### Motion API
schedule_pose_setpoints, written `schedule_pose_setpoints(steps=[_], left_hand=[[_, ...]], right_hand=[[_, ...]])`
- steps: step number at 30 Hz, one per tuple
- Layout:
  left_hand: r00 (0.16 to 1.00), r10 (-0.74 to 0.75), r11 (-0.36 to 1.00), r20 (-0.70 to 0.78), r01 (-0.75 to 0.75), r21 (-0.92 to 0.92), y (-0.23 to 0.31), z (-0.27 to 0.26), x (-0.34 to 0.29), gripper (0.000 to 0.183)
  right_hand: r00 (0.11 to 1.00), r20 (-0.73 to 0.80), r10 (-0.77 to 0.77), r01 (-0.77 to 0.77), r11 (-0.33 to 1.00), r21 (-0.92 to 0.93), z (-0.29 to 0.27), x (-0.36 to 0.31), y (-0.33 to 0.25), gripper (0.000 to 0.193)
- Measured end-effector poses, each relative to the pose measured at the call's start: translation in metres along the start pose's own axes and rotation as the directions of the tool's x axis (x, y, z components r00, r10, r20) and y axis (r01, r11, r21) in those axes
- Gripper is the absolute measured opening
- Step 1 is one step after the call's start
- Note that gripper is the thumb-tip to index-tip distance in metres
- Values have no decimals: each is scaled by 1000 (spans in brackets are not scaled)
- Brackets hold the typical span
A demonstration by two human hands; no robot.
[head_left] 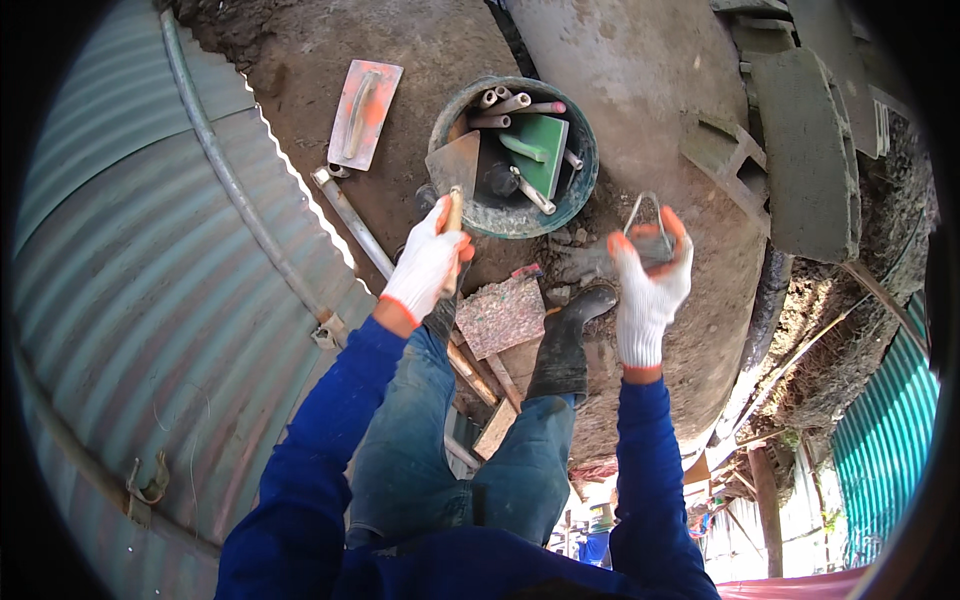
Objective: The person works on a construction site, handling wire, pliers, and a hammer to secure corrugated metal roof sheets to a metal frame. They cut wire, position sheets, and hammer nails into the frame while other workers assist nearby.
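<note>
My left hand (430, 258), in a white knit glove with orange fingertips, is closed round the wooden handle of a trowel (455, 168). The trowel's flat grey blade overlaps the near left rim of a round dark bucket (447, 112). In the bucket lie a green plastic float (546, 140), several short pipes (512, 104) and a dark rounded thing I cannot make out. To the right, my right hand (652, 295), gloved alike, has thumb and fingers curled around a thin bent metal loop (640, 200). Some blur surrounds that loop, and its full shape is unclear.
A reddish, worn float (366, 112) lies left of the bucket. Corrugated sheeting (150, 260) with a metal pipe fills the left side. Concrete blocks (805, 150) stand at right. A speckled foam piece (500, 315) and boards lie by my boots.
</note>
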State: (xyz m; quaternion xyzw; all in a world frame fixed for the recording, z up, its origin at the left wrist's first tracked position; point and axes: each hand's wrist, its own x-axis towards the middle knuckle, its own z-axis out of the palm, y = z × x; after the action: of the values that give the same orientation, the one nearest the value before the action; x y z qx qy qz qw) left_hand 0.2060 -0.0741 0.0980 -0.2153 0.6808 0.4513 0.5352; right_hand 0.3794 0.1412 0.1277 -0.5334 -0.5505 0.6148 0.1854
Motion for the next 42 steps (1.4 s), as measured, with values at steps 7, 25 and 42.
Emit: schedule_pose_setpoints(steps=[7, 25, 42], left_hand=[[999, 25, 894, -35, -38, -446, 12, 41, 67, 39], [966, 226, 836, -123, -257, -485, -3, -147, 99, 43], [700, 680, 262, -219, 46, 964, -35, -261, 356, 81]], right_hand=[[989, -146, 29, 22, 942, 334, 100, 65, 15, 68], [910, -294, 291, -246, 952, 180, 160, 82, 76, 63], [777, -254, 576, -619, 626, -475, -107, -128, 168, 57]])
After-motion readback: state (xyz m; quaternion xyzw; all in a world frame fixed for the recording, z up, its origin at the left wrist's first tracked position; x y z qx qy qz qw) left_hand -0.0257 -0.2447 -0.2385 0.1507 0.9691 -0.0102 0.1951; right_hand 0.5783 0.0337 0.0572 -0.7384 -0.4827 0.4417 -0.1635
